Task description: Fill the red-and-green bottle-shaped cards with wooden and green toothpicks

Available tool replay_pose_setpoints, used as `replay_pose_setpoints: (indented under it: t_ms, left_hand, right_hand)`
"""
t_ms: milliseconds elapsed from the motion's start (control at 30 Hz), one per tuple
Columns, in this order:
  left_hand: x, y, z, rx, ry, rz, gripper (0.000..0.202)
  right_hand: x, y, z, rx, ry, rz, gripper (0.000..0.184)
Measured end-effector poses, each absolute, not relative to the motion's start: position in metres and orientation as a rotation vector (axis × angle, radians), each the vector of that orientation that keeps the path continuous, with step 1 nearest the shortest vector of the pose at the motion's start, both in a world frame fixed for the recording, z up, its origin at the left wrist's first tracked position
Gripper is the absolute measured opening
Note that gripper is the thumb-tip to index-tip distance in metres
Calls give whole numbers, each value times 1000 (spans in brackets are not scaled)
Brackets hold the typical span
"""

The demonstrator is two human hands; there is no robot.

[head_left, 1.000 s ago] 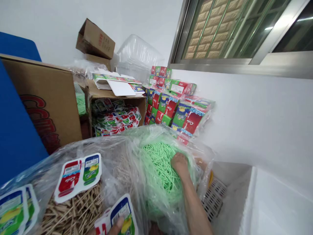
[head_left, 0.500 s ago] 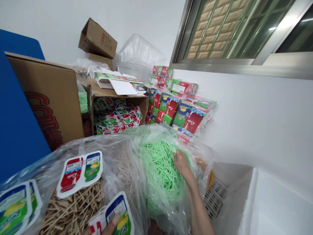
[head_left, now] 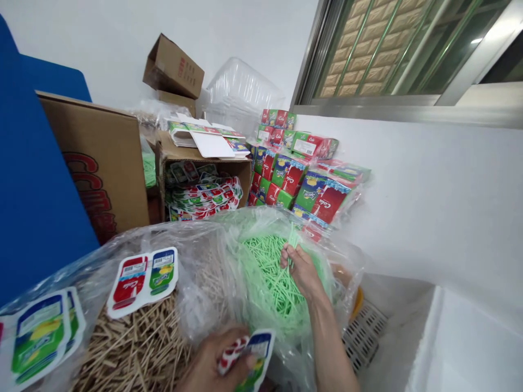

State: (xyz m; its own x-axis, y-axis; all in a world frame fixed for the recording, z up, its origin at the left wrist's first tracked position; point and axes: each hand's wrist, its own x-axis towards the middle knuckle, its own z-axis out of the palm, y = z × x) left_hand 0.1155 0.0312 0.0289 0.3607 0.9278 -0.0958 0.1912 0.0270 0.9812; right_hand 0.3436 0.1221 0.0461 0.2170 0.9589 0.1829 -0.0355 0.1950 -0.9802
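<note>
Turned upward over the pile (head_left: 265,256), our right grip (head_left: 301,270) pinches green sticks (head_left: 293,235); our left grip (head_left: 223,356), shifted inward, clasps cards (head_left: 263,351) near the bag (head_left: 261,216). We judge the sticks picked out, cards now closer.

Ahead of you rises a plain white wall (head_left: 110,41), and more white wall (head_left: 441,207) fills your right side beneath a wide window (head_left: 412,54). You see its metal frame (head_left: 368,109) gleaming along the lower edge. Thin greenish bars (head_left: 388,35) slant across the glass, with tan brickwork (head_left: 337,81) behind them. To your upper right, 1 short white streak of light (head_left: 476,41) shows in the darker pane. On your left stands a blue panel (head_left: 36,207), cropped by the picture's edge. Soft, even light covers the walls around you.
</note>
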Motion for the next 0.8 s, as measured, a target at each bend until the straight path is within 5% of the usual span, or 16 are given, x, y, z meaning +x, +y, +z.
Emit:
replay_pose_setpoints:
  t_ms: [467, 667, 800]
  left_hand:
    - [181, 100, 40, 1692, 948, 751, 16]
    - [181, 108, 39, 1368, 873, 768, 32]
    - [181, 108, 47, 1252, 832, 839, 41]
  right_hand:
    - [345, 87, 45, -1114, -1176, 1209, 25]
    - [348, 71, 40, -1162, -1310, 1246, 6]
    - [346, 72, 35, -1203, -1311, 1201, 14]
